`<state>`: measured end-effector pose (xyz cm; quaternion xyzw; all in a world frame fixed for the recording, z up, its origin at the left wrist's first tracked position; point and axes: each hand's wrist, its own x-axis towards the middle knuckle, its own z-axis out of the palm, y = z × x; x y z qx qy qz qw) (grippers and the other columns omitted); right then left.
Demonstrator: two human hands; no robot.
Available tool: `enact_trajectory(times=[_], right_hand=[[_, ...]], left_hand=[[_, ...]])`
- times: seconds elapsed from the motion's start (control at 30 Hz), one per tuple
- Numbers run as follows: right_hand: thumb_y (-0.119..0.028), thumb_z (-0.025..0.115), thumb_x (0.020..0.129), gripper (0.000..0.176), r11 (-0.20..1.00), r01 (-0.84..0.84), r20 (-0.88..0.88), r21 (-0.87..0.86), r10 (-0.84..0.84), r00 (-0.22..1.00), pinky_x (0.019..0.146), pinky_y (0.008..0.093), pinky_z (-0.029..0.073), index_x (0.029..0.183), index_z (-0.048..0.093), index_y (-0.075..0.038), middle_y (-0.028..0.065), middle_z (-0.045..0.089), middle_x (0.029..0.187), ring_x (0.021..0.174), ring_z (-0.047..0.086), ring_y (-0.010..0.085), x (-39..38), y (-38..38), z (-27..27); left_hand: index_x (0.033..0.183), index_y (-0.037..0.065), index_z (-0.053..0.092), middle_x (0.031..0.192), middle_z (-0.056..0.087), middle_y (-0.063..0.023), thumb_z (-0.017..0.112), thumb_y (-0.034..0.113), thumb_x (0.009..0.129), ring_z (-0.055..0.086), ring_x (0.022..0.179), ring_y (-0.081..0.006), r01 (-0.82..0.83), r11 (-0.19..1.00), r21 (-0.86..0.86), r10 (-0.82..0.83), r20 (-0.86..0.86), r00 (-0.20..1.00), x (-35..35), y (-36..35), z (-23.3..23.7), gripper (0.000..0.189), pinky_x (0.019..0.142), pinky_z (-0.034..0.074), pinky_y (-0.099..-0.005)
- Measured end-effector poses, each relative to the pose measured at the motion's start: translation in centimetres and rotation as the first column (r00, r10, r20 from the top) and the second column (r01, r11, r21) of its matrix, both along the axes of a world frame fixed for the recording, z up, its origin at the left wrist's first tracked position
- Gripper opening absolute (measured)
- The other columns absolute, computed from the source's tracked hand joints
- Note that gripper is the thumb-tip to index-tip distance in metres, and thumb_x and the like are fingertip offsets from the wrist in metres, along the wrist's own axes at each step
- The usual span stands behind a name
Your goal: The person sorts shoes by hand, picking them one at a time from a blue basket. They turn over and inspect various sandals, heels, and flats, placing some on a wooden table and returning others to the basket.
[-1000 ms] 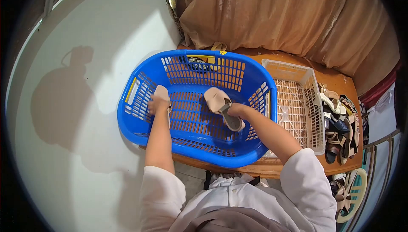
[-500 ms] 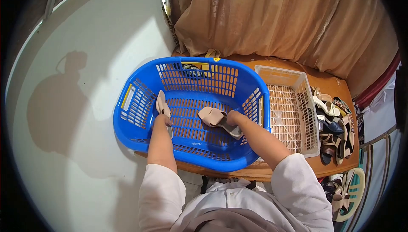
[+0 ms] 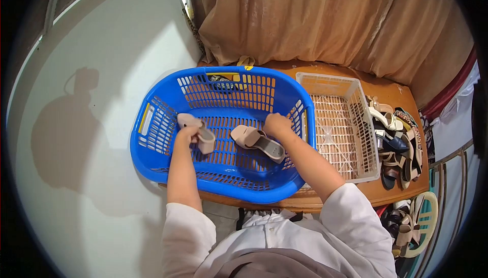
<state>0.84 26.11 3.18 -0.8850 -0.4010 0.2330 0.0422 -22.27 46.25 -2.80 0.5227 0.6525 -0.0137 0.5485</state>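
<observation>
A blue plastic basket [image 3: 229, 192] with slotted walls stands on a brown wooden table. Inside it, at the left, my left hand [image 3: 187, 134] grips a beige sandal [image 3: 204, 136] near its strap, the heel pointing right. A second beige sandal [image 3: 258, 142] lies on the basket's floor, right of the middle, toe to the upper left. Just above and to the right of that sandal is my right hand [image 3: 278, 126], its fingers curled inward; whether anything is in them is hidden.
Right of the basket stands a pale, clear plastic crate [image 3: 362, 106]. Several shoes [image 3: 399, 145] are heaped on the wooden table [image 3: 391, 92] beyond it. More shoes [image 3: 405, 229] lie on a cream chair [image 3: 431, 222] at lower right. A brown curtain hangs behind.
The left sandal has turned in my left hand, so its heel now shows at the right. My right hand has moved up, off the right sandal. The view has shifted slightly.
</observation>
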Motion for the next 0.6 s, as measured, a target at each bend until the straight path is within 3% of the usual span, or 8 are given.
enact_trajectory(times=[0.03, 0.17, 0.2, 0.3, 0.33, 0.43, 0.47, 0.6], right_hand=[[-0.016, 0.052, 0.079, 0.034, 0.999, 0.018, -0.013, 0.048, -0.018, 1.000, 0.084, 0.0465, 0.046, 0.110, 0.059, -0.004, 0.0163, 0.059, 0.112, 0.103, 0.058, 0.0320, 0.0, 0.0, 0.4], [-0.030, 0.049, 0.085, 0.038, 0.856, 0.098, -0.162, 0.507, -0.017, 0.987, 0.082, 0.0439, 0.047, 0.102, 0.056, 0.003, 0.0238, 0.061, 0.102, 0.097, 0.058, 0.0390, 1.3, 1.7, -2.5], [-0.043, 0.050, 0.087, 0.053, 0.843, 0.127, -0.299, 0.523, 0.042, 0.953, 0.086, 0.0437, 0.045, 0.113, 0.052, 0.003, 0.0253, 0.058, 0.107, 0.101, 0.057, 0.0392, 1.7, 2.1, -2.7], [-0.051, 0.052, 0.083, 0.065, 0.782, 0.249, -0.559, 0.571, 0.148, 0.816, 0.078, 0.0396, 0.047, 0.108, 0.053, 0.008, 0.0234, 0.060, 0.101, 0.094, 0.060, 0.0305, 1.0, 2.9, -3.0], [-0.056, 0.053, 0.081, 0.071, 0.874, 0.292, -0.754, 0.388, 0.119, 0.646, 0.079, 0.0344, 0.047, 0.117, 0.048, 0.006, 0.0170, 0.058, 0.102, 0.093, 0.058, 0.0228, -0.3, 1.5, 1.2], [-0.051, 0.056, 0.082, 0.069, 0.820, 0.305, -0.847, 0.484, 0.351, 0.399, 0.081, 0.0309, 0.046, 0.124, 0.042, 0.001, 0.0121, 0.056, 0.107, 0.094, 0.056, 0.0195, -1.6, 1.1, 1.9], [-0.039, 0.062, 0.082, 0.065, 0.794, 0.311, -0.844, 0.522, 0.427, 0.326, 0.084, 0.0303, 0.044, 0.129, 0.036, -0.002, 0.0105, 0.054, 0.111, 0.098, 0.054, 0.0189, -1.5, 1.6, 0.9], [-0.015, 0.060, 0.084, 0.045, 0.698, 0.341, -0.735, 0.630, 0.393, 0.553, 0.086, 0.0302, 0.041, 0.123, 0.040, -0.002, 0.0066, 0.054, 0.108, 0.098, 0.052, 0.0150, -1.3, 1.7, 0.3]], left_hand=[[0.098, 0.016, 0.057, 0.087, 0.063, 0.0005, 0.058, 0.010, 0.075, 0.059, 0.086, -0.0186, -0.031, 0.995, -0.092, 0.038, 0.079, 0.996, 0.5, 0.4, 0.9, 0.024, 0.089, 0.028, -0.0590], [0.108, 0.012, 0.054, 0.094, 0.060, -0.0031, 0.060, 0.015, 0.078, 0.056, 0.093, -0.0179, 0.075, 0.985, -0.155, 0.010, 0.484, 0.875, 1.7, -0.4, 4.6, 0.031, 0.086, 0.041, -0.0464], [0.111, 0.009, 0.053, 0.098, 0.060, -0.0044, 0.061, 0.014, 0.078, 0.057, 0.092, -0.0174, 0.083, 0.989, -0.125, -0.009, 0.504, 0.864, 2.0, -1.9, 6.7, 0.034, 0.083, 0.045, -0.0370], [0.113, 0.007, 0.052, 0.102, 0.060, -0.0048, 0.060, 0.013, 0.079, 0.058, 0.092, -0.0164, 0.280, 0.959, 0.041, -0.246, 0.611, 0.752, 2.0, -4.2, 8.7, 0.036, 0.083, 0.046, -0.0334], [0.115, 0.005, 0.049, 0.105, 0.061, -0.0069, 0.062, 0.012, 0.079, 0.058, 0.094, -0.0156, 0.310, 0.949, 0.059, -0.261, 0.700, 0.665, 2.3, -5.2, 9.1, 0.039, 0.083, 0.046, -0.0302], [0.114, 0.004, 0.049, 0.101, 0.062, -0.0093, 0.063, 0.010, 0.078, 0.058, 0.091, -0.0163, 0.366, 0.912, 0.184, -0.382, 0.702, 0.601, 4.0, -7.9, 9.7, 0.038, 0.079, 0.045, -0.0289], [0.114, 0.005, 0.048, 0.100, 0.062, -0.0099, 0.064, 0.010, 0.078, 0.059, 0.089, -0.0159, 0.384, 0.881, 0.278, -0.466, 0.655, 0.595, 4.7, -8.5, 9.3, 0.040, 0.076, 0.046, -0.0268], [0.113, 0.003, 0.049, 0.099, 0.063, -0.0096, 0.062, 0.018, 0.081, 0.061, 0.086, -0.0175, 0.407, 0.792, 0.455, -0.594, 0.423, 0.684, 6.5, -9.5, 8.0, 0.037, 0.069, 0.047, -0.0295]])
